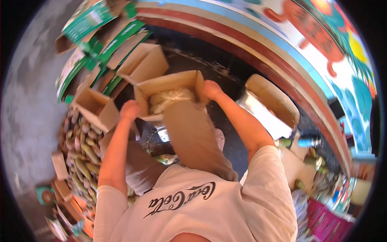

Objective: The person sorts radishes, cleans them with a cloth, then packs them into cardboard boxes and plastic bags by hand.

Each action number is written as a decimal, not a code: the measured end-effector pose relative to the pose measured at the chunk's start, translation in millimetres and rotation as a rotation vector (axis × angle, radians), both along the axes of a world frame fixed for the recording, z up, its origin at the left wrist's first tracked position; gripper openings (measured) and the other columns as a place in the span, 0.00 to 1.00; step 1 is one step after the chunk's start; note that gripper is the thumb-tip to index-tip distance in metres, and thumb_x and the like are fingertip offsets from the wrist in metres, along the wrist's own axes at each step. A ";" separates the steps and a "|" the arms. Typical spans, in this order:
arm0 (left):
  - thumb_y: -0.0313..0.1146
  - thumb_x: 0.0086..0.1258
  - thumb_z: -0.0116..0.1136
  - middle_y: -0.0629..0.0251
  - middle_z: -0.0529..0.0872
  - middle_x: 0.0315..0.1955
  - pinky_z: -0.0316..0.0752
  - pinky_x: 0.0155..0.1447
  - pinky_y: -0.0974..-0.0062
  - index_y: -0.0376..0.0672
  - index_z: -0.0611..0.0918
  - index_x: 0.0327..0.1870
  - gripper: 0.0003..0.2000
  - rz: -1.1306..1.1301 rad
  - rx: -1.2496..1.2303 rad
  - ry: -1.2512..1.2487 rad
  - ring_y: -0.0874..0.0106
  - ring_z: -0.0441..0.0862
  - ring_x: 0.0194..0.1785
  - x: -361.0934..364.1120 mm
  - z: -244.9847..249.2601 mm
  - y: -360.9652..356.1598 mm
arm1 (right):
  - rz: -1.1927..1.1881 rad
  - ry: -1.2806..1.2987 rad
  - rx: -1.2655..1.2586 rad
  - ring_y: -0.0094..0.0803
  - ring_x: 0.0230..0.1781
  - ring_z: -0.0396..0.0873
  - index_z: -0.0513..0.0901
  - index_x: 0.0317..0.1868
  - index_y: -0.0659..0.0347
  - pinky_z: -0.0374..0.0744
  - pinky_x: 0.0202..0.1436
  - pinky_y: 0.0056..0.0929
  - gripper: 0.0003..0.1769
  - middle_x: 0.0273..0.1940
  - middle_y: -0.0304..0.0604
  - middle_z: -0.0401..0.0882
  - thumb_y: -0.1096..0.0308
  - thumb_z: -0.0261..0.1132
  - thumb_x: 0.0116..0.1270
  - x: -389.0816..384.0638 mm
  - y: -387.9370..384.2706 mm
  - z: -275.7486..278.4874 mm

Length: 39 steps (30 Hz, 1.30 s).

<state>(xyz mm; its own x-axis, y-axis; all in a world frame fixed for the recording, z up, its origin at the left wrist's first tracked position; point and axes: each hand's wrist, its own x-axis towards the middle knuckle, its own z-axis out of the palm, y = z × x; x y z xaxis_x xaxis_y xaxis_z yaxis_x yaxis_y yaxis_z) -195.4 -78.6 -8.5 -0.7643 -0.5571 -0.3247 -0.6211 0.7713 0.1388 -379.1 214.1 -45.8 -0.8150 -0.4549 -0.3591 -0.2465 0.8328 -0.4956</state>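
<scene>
An open cardboard box point(167, 83) stands in front of me, with a pale, bundled plastic bag point(171, 97) inside it. My left hand point(130, 109) is closed at the box's left side. On the opposite side, my right hand point(211, 89) grips the upper right edge. My raised knee covers part of the box's near side and of the bag.
Long tubers point(86, 153) are heaped at the left beside a small open box point(94, 107). Green and brown cartons point(121, 44) are stacked at the upper left. Another carton point(274, 101) and a blue bottle point(309, 142) lie to the right, near the painted wall.
</scene>
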 end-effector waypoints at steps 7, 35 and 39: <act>0.42 0.61 0.49 0.42 0.81 0.35 0.72 0.48 0.54 0.36 0.81 0.33 0.17 -0.337 -0.213 0.259 0.49 0.79 0.42 -77.8 105.5 48.3 | -0.167 0.278 -0.176 0.54 0.44 0.78 0.82 0.35 0.70 0.76 0.50 0.42 0.16 0.39 0.61 0.80 0.64 0.59 0.54 9.9 99.6 79.6; 0.34 0.65 0.54 0.56 0.84 0.39 0.74 0.49 0.72 0.39 0.81 0.45 0.12 -1.397 0.520 0.084 0.64 0.81 0.43 -32.0 110.0 443.6 | -1.436 -0.132 0.308 0.50 0.43 0.78 0.78 0.41 0.71 0.76 0.46 0.42 0.21 0.40 0.60 0.80 0.58 0.63 0.58 570.5 511.3 -120.1; 0.31 0.69 0.51 0.61 0.84 0.39 0.72 0.50 0.75 0.35 0.80 0.45 0.11 -1.114 0.569 0.305 0.72 0.80 0.44 -57.9 146.1 361.5 | -1.205 -0.199 0.726 0.46 0.46 0.79 0.77 0.49 0.61 0.77 0.48 0.41 0.25 0.45 0.53 0.80 0.50 0.60 0.61 492.3 517.7 -28.6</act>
